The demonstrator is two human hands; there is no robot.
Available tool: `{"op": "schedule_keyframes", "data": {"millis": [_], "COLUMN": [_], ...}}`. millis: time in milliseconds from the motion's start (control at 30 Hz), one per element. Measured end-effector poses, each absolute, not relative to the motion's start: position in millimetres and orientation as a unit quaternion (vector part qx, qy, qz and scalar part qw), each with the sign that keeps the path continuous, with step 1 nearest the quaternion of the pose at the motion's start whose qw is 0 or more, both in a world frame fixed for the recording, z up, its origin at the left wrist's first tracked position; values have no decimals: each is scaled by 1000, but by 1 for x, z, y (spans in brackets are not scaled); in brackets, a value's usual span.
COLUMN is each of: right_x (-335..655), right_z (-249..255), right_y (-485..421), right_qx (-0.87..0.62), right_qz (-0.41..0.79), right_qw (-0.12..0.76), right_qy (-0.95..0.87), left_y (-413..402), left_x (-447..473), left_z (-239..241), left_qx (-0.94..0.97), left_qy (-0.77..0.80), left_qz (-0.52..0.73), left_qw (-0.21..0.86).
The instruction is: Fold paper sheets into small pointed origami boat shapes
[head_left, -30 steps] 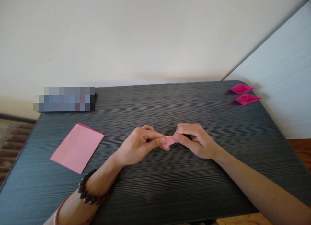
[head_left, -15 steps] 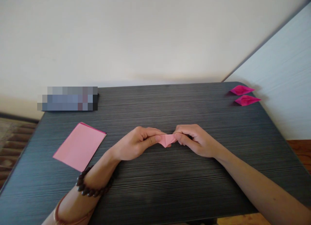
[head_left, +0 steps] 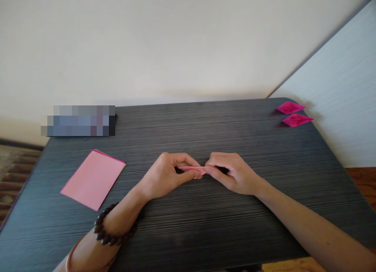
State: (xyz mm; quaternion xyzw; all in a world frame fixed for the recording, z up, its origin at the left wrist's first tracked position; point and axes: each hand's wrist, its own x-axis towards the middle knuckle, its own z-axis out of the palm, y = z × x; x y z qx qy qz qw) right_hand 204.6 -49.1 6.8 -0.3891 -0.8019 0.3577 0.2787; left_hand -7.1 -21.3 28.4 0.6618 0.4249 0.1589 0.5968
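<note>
A small folded piece of light pink paper (head_left: 188, 168) is held between my two hands above the dark table. My left hand (head_left: 167, 176) pinches it between thumb and fingers, with part of the paper showing inside the grip. At the paper's right end, my right hand (head_left: 235, 174) has its thumb and forefinger closed on it. The fingers cover much of the paper, and its exact folded shape is hard to make out. Square pink sheets (head_left: 94, 180) lie stacked to the left of my left hand.
Two folded magenta paper pieces (head_left: 297, 120) sit at the table's back right corner. A blurred-out box-like object (head_left: 79, 121) stands at the back left. The dark wood-grained table (head_left: 176, 233) meets a pale wall (head_left: 176, 40) behind.
The paper has turned, so its pointed flap no longer faces me and a thin edge shows instead. My right hand has shifted slightly left, closer to my left hand.
</note>
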Motion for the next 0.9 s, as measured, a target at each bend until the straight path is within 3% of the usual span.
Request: {"op": "schedule_keyframes", "data": {"millis": [133, 300, 433, 600, 900], "right_x": [205, 205, 200, 192, 190], "right_z": [6, 5, 6, 5, 5], "right_y": [-49, -52, -56, -58, -56], "right_qx": [-391, -424, -405, -377, -446], "right_qz": [311, 90, -9, 38, 213], "right_qw": [312, 396, 381, 326, 318], "right_qy": [-808, -810, -831, -866, -809], "left_y": [-22, -21, -22, -24, -27], "left_x": [-5, -1, 1, 1, -1], "left_z": [25, 21, 20, 21, 17], "left_qx": [644, 598, 592, 587, 623], "left_qy": [442, 503, 463, 450, 451], "left_qz": [193, 302, 313, 311, 279], "left_qw": [594, 547, 581, 597, 575]}}
